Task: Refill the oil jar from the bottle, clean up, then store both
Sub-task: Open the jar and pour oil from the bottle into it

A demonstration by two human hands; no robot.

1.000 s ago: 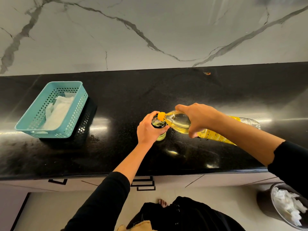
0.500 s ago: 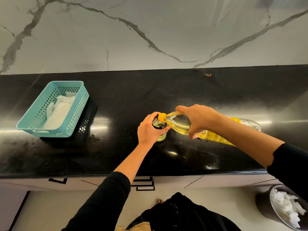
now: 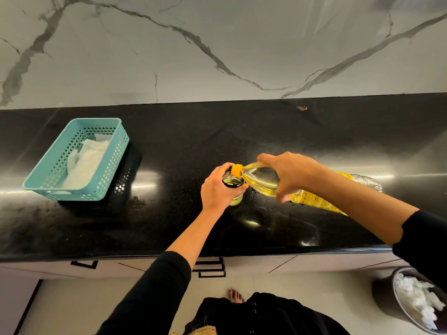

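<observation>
I see the oil jar [image 3: 232, 183] standing upright on the black surface, gripped around its body by my left hand [image 3: 217, 189]. It is a small clear glass jar with a black rim, mouth open and facing up; pale yellow-green oil shows inside. The bottle [image 3: 263, 181] is clear plastic with a yellow neck and a yellow label, held by my right hand [image 3: 290, 175] near its shoulder. It is tilted almost horizontal, neck directly above the jar mouth. A thin stream of oil runs from neck to jar.
</observation>
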